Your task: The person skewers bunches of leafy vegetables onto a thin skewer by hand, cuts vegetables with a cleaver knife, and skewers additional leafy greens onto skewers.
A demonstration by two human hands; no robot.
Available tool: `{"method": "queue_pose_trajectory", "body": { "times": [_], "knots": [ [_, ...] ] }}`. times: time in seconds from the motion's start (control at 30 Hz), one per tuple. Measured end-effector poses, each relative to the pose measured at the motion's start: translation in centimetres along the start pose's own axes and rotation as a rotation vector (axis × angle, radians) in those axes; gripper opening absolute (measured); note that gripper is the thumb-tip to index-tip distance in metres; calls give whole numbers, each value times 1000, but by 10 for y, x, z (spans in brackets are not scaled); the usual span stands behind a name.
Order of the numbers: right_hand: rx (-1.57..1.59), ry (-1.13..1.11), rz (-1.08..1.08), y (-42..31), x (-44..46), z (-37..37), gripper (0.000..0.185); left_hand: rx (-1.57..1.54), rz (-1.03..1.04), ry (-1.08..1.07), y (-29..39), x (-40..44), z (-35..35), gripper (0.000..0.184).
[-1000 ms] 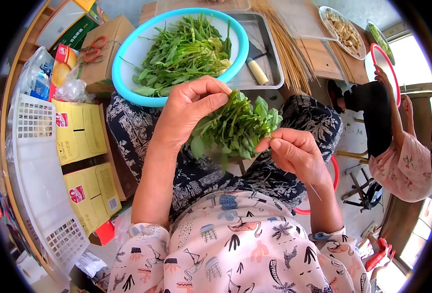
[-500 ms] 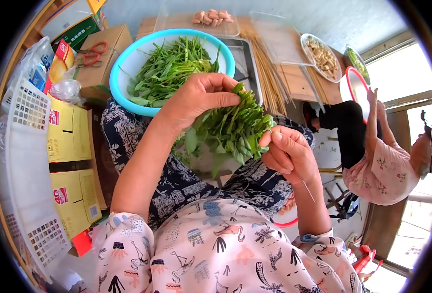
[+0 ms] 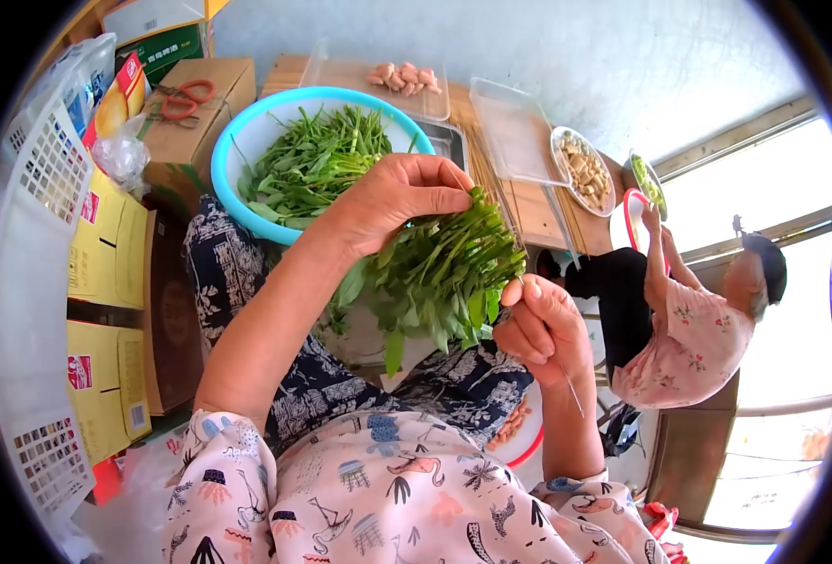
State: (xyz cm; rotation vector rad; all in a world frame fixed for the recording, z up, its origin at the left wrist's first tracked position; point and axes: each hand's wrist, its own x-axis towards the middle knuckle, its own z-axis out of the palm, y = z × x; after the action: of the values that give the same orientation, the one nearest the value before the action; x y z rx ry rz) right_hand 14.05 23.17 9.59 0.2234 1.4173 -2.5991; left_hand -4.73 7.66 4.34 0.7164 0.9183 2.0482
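A bunch of leafy greens (image 3: pixel 435 277) hangs over my lap between my two hands. My left hand (image 3: pixel 406 202) pinches its upper end, thumb and forefinger together at the stems. At the other side my right hand (image 3: pixel 547 329) is closed on a thin skewer (image 3: pixel 574 390), whose end sticks out below my fingers. Beyond my left hand, more leafy greens (image 3: pixel 317 155) lie in a white basin with a light blue rim (image 3: pixel 231 193).
Bare skewers (image 3: pixel 491 164), a clear tray of pink pieces (image 3: pixel 326 75) and a plate of pale pieces (image 3: pixel 611 202) are on the wooden table. A co-worker (image 3: pixel 684 338) sits at the right. Boxes (image 3: pixel 106 376) and a white crate (image 3: pixel 31 329) stand at the left.
The view has shifted, showing more of the wall and the co-worker. My hands still hold the bunch and the skewer, and the bunch's leaves hang lower.
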Motion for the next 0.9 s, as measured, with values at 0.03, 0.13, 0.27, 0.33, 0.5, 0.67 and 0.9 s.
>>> {"method": "queue_pose_trajectory", "body": {
  "times": [0.03, 0.13, 0.27, 0.33, 0.5, 0.67, 0.9],
  "knots": [
    [-5, 6, -4, 0, 0, 1, 29, -11, 1, 2, 0, 1, -3, 16],
    [-32, 25, -23, -2, 2, 3, 29, -3, 3, -26, 3, 6, -9, 18],
    [-59, 41, -29, -10, 7, 4, 29, 38, 17, -128, 15, 18, -10, 22],
    [-25, 23, -52, -16, 10, 5, 29, 96, -27, -236, 23, 27, -10, 24],
    [3, 7, -78, -27, 21, 6, 30, 124, -43, -297, 28, 50, -16, 24],
    [-11, 21, -57, -27, 33, 12, 30, 47, -28, -262, 29, 48, -23, 21],
    [6, -3, -15, -20, 53, 22, 30, 100, 32, -126, 31, 33, -47, 21]
  ]
}}
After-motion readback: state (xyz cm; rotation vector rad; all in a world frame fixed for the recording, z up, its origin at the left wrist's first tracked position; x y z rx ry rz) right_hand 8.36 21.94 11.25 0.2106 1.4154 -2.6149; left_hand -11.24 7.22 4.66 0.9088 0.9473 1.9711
